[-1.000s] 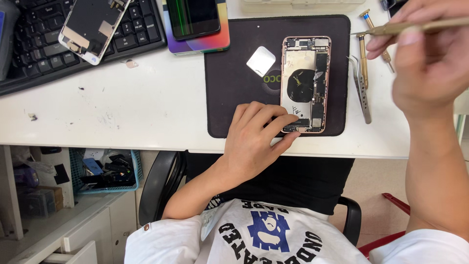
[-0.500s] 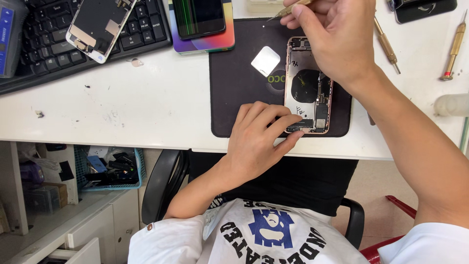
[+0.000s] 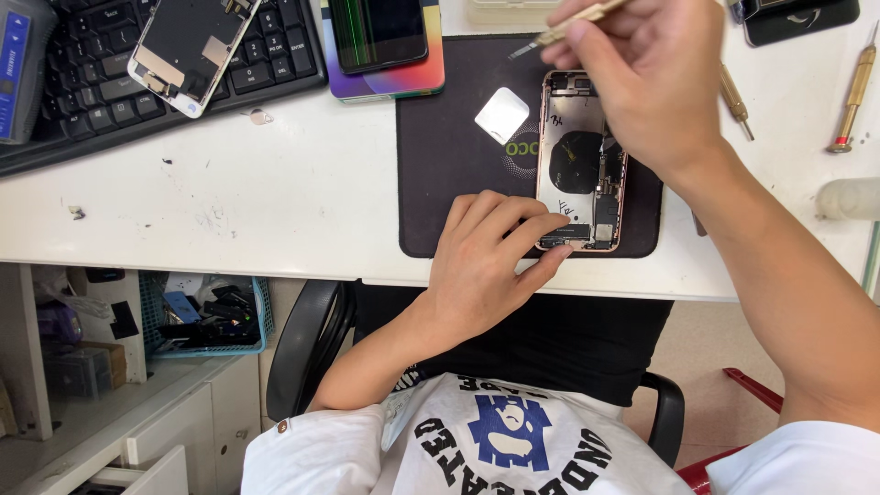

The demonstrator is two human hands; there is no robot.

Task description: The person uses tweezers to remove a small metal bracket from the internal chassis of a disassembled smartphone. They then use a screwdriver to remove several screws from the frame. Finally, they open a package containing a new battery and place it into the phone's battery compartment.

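I see the left hand (image 3: 486, 266) pressed flat, fingertips pinning the near end of the opened phone (image 3: 582, 160) lying on the black mat (image 3: 449, 174). The right hand (image 3: 651, 78) pinches a brass-handled screwdriver (image 3: 568, 26) just above the phone's far end; keyboard (image 3: 110, 82) lies well left

The right hand (image 3: 655, 78) is no longer out at the bench's right end, where it held the brass-coloured tool (image 3: 568, 26) level a second ago. It now sits above the opened phone (image 3: 582, 160), nearer the bench's far edge than half a second ago. The tool's tip now points toward the bench's left end, just off the phone's top corner.
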